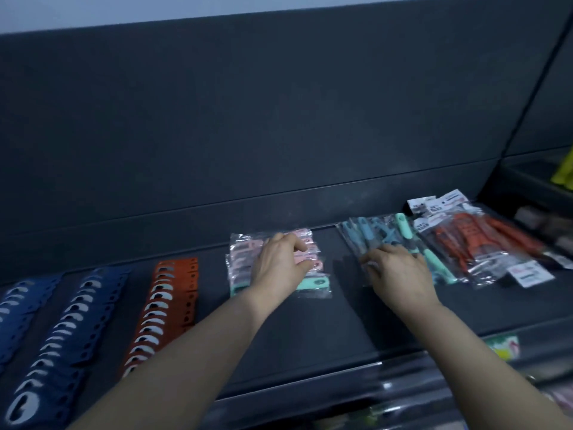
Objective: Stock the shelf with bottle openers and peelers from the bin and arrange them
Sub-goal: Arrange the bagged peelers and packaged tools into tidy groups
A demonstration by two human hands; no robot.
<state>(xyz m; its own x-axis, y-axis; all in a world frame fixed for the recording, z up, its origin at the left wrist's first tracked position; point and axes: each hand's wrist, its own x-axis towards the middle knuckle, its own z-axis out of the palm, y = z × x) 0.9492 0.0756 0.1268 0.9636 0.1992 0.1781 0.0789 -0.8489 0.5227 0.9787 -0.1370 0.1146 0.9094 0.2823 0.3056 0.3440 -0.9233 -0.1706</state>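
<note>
Dark grey shelf (pixel 310 336): left hand (pixel 280 262) grips the stack of pink bagged peelers (pixel 240 262) mid-shelf, fingers curled over it. Right hand (pixel 400 270) lies spread on the teal bagged peelers (pixel 369 234) alongside. Flat blue bottle openers (pixel 71 321) and flat orange bottle openers (pixel 167 302) sit in rows at left.

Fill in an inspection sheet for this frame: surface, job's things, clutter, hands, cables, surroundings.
Surface: dark shelf, flat, dimly lit.
Job's things: blue opener rows and an orange opener row at left; pink and mint packets mid-shelf; teal peelers and red packaged peelers at right.
Clutter: nothing seen.
Hands: left hand lies on the pink and mint packets, grip unclear; right hand rests, fingers spread, on the teal peelers.
Cables: nothing seen.
Surroundings: dark back panel; yellow item on the neighbouring shelf; blurred goods below.
</note>
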